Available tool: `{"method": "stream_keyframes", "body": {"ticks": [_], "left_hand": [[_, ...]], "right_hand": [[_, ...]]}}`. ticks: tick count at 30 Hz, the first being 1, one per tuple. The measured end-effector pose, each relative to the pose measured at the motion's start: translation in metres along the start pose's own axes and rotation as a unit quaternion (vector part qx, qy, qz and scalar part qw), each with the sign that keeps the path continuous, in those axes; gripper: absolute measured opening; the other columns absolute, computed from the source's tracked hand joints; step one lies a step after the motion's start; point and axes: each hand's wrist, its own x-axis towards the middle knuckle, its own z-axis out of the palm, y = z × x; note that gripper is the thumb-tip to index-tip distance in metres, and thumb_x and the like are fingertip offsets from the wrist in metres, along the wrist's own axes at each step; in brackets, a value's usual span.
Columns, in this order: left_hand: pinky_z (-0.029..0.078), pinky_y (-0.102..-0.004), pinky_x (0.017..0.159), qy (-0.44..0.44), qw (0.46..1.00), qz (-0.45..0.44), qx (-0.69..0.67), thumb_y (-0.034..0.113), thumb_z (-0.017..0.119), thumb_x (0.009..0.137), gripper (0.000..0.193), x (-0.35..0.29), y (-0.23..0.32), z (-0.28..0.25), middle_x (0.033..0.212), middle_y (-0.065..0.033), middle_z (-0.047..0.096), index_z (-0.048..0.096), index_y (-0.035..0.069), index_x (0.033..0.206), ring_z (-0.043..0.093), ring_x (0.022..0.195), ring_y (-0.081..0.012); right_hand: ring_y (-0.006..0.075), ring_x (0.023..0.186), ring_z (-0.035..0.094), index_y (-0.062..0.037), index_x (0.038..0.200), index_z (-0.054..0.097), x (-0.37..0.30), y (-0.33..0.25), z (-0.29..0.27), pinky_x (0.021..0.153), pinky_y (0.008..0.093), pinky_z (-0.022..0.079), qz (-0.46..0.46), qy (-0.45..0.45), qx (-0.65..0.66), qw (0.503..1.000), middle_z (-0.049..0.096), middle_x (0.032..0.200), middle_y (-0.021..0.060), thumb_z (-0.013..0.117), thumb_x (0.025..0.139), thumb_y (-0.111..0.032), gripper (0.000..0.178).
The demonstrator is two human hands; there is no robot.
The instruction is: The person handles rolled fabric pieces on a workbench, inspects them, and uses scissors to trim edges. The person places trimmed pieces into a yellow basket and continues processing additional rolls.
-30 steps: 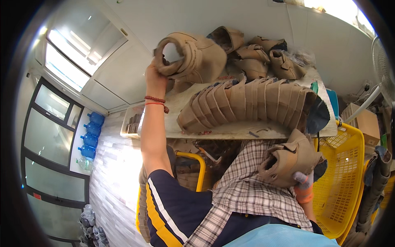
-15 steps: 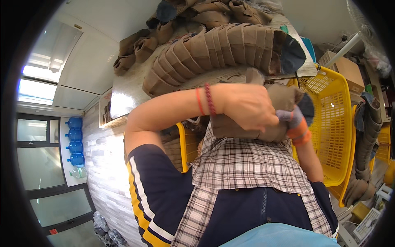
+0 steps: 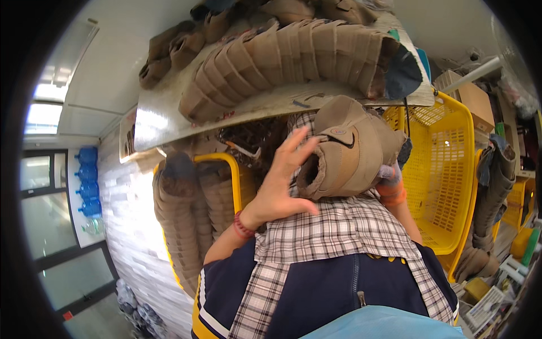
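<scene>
A short bundle of tan shoe uppers (image 3: 350,152) rests against my plaid apron (image 3: 322,226), its collar opening facing left and its tongue standing up. Just left of that opening, my left hand (image 3: 274,189) is spread, thumb and fingers apart, with nothing in it. My right hand (image 3: 390,185), in a grey and orange glove, holds the bundle from the right; its fingertips are partly hidden behind it. Beyond, a long curved row of nested tan shoe uppers (image 3: 282,62) lies on the worktable (image 3: 152,116).
At the right stands a yellow plastic basket (image 3: 446,186). Below the table on the left, a yellow-rimmed basket (image 3: 234,175) sits by long stacks of uppers (image 3: 180,209). More loose uppers (image 3: 183,45) lie at the table's back left. A cardboard box (image 3: 474,104) stands far right.
My left hand has swung from above the bundle's right end to its left side and opened. The bundle has turned, so its collar opening and tongue now show. My view has shifted slightly.
</scene>
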Motion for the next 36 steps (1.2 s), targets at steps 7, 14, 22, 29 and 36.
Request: {"method": "stream_keyframes", "body": {"ticks": [7, 14, 22, 29, 36], "left_hand": [[0.027, -0.0442, 0.109, 0.007, 0.999, -0.023, -0.032, 0.049, 0.084, 0.058, 0.110, 0.036, 0.009, 0.031, 0.139, -0.0152, 0.028, 0.027, 0.013, 0.145, 0.030, 0.131, -0.0343], [0.031, -0.0428, 0.107, 0.052, 0.997, -0.032, -0.042, 0.042, 0.087, 0.057, 0.111, 0.055, 0.002, 0.061, 0.133, -0.0157, 0.031, 0.025, 0.012, 0.144, 0.034, 0.127, -0.0324], [0.018, -0.0428, 0.114, -0.032, 0.982, -0.035, -0.184, 0.042, 0.087, 0.059, 0.124, 0.059, -0.028, 0.061, 0.146, -0.0166, 0.018, 0.008, 0.013, 0.150, 0.018, 0.138, -0.0319], [0.018, -0.0426, 0.114, -0.007, 0.990, -0.023, -0.138, 0.040, 0.087, 0.060, 0.132, 0.075, -0.024, 0.073, 0.148, -0.0180, 0.014, -0.006, 0.012, 0.149, 0.017, 0.139, -0.0322], [0.019, -0.0397, 0.113, -0.141, 0.970, 0.090, -0.178, 0.033, 0.083, 0.067, 0.110, 0.123, -0.018, 0.041, 0.151, -0.0113, 0.020, 0.012, 0.012, 0.148, 0.021, 0.140, -0.0278]], "right_hand": [[0.0303, 0.125, 0.044, -0.0072, 0.142, 0.031, 0.008, 0.020, -0.034, 0.103, 0.0437, 0.040, -0.007, -0.020, 0.115, 0.993, 0.042, 0.140, 0.0127, 0.070, 0.079, -0.034, 0.078], [0.0319, 0.130, 0.039, -0.0036, 0.142, 0.031, 0.013, 0.019, -0.042, 0.109, 0.0454, 0.033, -0.060, -0.059, 0.085, 0.993, 0.038, 0.143, 0.0161, 0.053, 0.088, -0.035, 0.066], [0.0320, 0.129, 0.039, -0.0072, 0.141, 0.035, 0.017, 0.020, -0.034, 0.109, 0.0469, 0.033, -0.080, -0.053, 0.162, 0.982, 0.039, 0.142, 0.0139, 0.062, 0.081, -0.041, 0.074], [0.0303, 0.126, 0.044, -0.0062, 0.140, 0.034, -0.008, -0.004, -0.016, 0.107, 0.0441, 0.036, -0.132, 0.032, 0.022, 0.991, 0.043, 0.139, 0.0123, 0.071, 0.074, -0.025, 0.078], [0.0275, 0.114, 0.054, -0.0004, 0.134, 0.042, -0.029, -0.083, 0.024, 0.097, 0.0402, 0.044, -0.271, 0.160, -0.104, 0.943, 0.055, 0.125, 0.0127, 0.069, 0.069, -0.009, 0.071]]}}
